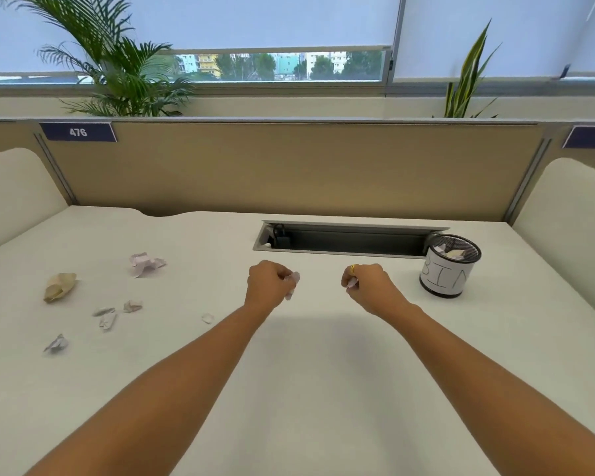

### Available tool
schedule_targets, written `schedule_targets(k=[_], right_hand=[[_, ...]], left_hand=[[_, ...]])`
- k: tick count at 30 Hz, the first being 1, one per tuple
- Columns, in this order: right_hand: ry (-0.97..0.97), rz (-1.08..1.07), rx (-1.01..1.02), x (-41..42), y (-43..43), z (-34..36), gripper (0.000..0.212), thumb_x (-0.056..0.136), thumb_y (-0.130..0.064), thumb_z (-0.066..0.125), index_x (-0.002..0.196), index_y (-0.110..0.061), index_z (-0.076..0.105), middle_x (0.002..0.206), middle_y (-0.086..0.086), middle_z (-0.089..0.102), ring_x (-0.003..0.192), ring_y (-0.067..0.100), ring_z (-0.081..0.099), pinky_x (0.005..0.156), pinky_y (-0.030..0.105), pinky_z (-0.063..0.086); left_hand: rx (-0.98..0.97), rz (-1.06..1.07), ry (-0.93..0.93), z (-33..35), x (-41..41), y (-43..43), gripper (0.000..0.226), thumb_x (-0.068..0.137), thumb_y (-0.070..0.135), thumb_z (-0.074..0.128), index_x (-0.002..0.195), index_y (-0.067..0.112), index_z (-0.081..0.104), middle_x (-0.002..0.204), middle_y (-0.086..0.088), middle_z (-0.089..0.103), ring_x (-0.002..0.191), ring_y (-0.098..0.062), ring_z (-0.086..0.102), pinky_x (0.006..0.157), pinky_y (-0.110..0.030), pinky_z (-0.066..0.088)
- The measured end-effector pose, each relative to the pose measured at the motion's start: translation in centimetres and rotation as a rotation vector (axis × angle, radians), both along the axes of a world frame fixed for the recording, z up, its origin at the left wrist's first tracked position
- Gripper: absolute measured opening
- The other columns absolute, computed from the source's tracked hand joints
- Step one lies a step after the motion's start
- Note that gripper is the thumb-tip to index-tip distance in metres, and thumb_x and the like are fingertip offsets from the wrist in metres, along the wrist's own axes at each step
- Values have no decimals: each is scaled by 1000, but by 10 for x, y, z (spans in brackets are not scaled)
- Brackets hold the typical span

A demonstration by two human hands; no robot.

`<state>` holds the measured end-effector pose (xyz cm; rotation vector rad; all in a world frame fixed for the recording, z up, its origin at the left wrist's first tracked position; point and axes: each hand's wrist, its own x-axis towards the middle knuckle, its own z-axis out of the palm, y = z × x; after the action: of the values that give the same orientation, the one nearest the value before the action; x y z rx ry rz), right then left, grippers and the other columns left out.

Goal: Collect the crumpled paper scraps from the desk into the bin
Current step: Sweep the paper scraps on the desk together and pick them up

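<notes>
Both arms reach out over the white counter [323, 389], each hand curled into a fist above its surface. The left hand [268, 282] is clenched around a white paper scrap [292, 284], part of which sticks out past the fingers on the side facing the bin. The right hand [364, 281], with a gold ring [353, 268] on one finger, is clenched on a smaller pale scrap [351, 282] that shows just below its knuckles.

The bin [450, 266] is a black mesh cup with a white paper label wrapped round it, standing upright on the counter. It is close to the right hand and touches the near end of the cable slot [344, 239] sunk into the counter. A few crumpled papers [450, 252] lie inside it.

Well away from the bin, beyond the left hand, more scraps are on the counter. A large white wad [145, 263] lies nearest the partition [289, 166], with a tan wad [60, 286] beside it, further from the bin. Three small white bits [112, 313] sit in a loose cluster nearer the person, and another small one [56, 344] lies nearer still. One tiny scrap [207, 317] lies alone, closest to the left forearm.
</notes>
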<state>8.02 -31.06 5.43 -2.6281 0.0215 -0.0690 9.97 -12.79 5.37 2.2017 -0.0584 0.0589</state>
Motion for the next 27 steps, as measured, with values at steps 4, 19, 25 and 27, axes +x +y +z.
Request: schedule_targets(k=[4,19,25,27], right_hand=[[-106,-122,33,-13,-64,17,21,90,-1,53,107,-1,65,109,19,67,99,30,63,81,28,48],[-312,-409,271,8,-204,28,34,88,3,52,121,-2,53,122,19,60,110,29,58,80,25,43],[-395,-389,261,13,-209,16,37,86,11,43,120,1,53,125,19,59,117,31,56,88,28,43],[-430,-403,249,13,-210,14,37,85,13,41,117,2,55,121,21,61,113,31,58,85,25,41]], left_hand=[[-69,-110,-18,19,4,-78,21,86,15,63,87,-4,71,84,-24,72,74,-28,67,87,-42,57],[-188,-331,49,62,39,-251,20,88,3,57,103,-8,66,99,-26,69,86,-35,69,91,-44,55],[-108,-385,66,55,47,-278,28,90,-5,48,113,-3,64,118,-25,63,107,-38,62,96,-42,52],[-116,-381,75,51,49,-281,30,90,-7,45,113,-2,63,118,-25,63,108,-38,61,96,-42,52]])
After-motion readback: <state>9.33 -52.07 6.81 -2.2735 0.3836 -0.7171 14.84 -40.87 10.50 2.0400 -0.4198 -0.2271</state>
